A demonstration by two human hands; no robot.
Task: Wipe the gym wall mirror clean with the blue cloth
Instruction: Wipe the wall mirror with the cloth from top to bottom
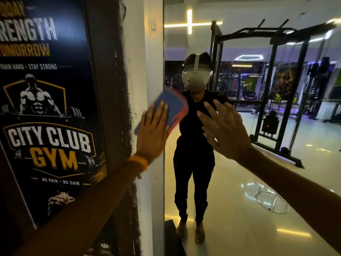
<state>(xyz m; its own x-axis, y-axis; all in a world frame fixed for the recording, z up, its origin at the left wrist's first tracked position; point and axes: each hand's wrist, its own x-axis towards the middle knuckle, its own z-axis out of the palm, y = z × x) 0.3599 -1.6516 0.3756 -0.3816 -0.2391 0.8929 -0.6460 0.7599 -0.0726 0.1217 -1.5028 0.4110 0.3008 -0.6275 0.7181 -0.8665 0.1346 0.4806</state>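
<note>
Starting over at 9 o'clock, you've got the City Club Gym poster (49, 115) filling the far side of the wall, dark with white and yellow lettering. Just past it sits a rough dark painted strip (112, 89), then the pale mirror frame (153, 61) with a screw near the top.

Your left hand (153, 133) is flat and spread, no clench at all, palm pressing the blue cloth (164, 108) against the frame and the mirror's left edge, a bit toward 10 o'clock from dead centre. The cloth is folded, blue on the face with a pink or red edge peeking out on its right side. An orange band (138, 162) sits on that wrist.

Your right hand (223, 128) is around 2 o'clock from the cloth, fingers fanned wide, gripping nothing; can't tell if it's actually touching the glass.

The mirror (239, 182) runs on toward 3 o'clock, reflecting you in dark clothes with a headset, a shiny floor and a black cable rack (276, 89).
</note>
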